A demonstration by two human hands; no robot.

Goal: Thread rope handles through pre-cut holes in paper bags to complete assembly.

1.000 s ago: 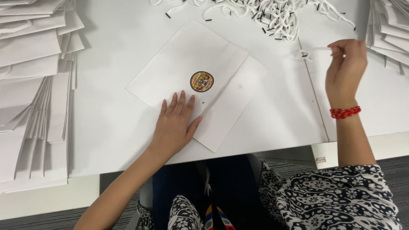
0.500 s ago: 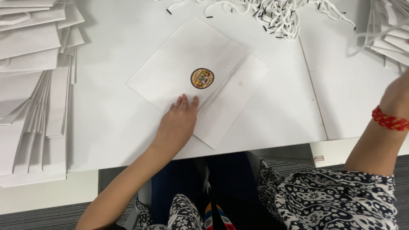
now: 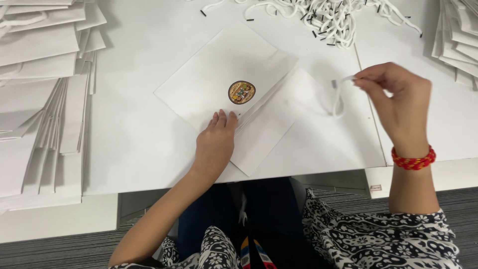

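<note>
white paper bag (image 3: 226, 79), folded flat w/ a round coloured sticker (image 3: 242, 92) at its middle, is laid at a slant on the white table (image 3: 144, 144), near the front edge. it is pinned at its near edge by the left hand (image 3: 216, 142), fingers together & flat on the paper, nothing clamped, prob. so the bag is kept from sliding. right of the bag & raised off the table, a white cord (image 3: 339, 94) is pinched betw. thumb & fingertips of the right hand (image 3: 396, 107), its loop hung down toward the bag's open end. beyond the bag, a tangled heap of cords (image 3: 328, 15) is kept within reach. left of the bag, flat bag stacks (image 3: 40, 99) are piled; more stacks (image 3: 460, 35) are seen far right.
</note>
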